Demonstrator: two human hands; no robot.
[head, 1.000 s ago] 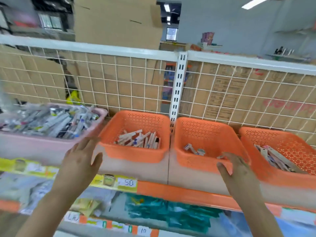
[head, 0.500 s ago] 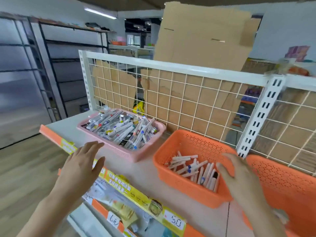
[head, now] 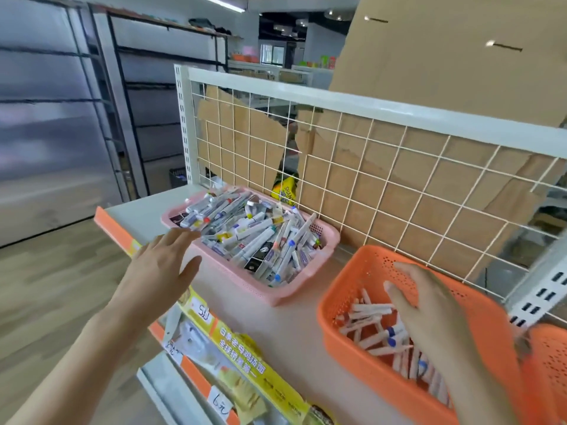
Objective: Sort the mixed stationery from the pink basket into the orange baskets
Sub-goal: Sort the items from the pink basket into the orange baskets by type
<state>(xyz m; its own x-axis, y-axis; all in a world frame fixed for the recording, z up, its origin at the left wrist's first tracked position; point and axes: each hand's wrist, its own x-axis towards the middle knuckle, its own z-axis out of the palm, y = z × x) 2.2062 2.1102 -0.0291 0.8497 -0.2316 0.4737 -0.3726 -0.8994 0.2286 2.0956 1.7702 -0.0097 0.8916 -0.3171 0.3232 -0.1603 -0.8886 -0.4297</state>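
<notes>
Both hands empty right now; left hand (head: 159,265) flat, fingers spread, hovering just beside the near corner of the pink basket (head: 239,280); right hand (head: 429,314) loose and open over the near orange basket (head: 352,357), nothing visible in it, though I only see its back.

The mixed stationery (head: 254,231) sits in the pink basket, on the shelf (head: 291,332) against the wire grid (head: 368,179), to the left of the orange ones.

Risks as I see them: the heap stands above the rim, so pulling one piece will likely drag its neighbours over the edge onto the shelf or the floor; the basket lies askew with one corner near the shelf front, so a shove from the left hand could slide it off; most barrels are white and look alike, so a wrong-bin drop is easy.

Counts: one pink basket; two orange baskets in view, the second orange basket (head: 549,357) only a sliver at the right edge; the pink pile is dozens, too tangled to count; white pens (head: 368,311) in the near orange basket number a dozen or more, some hidden by the hand.
</notes>
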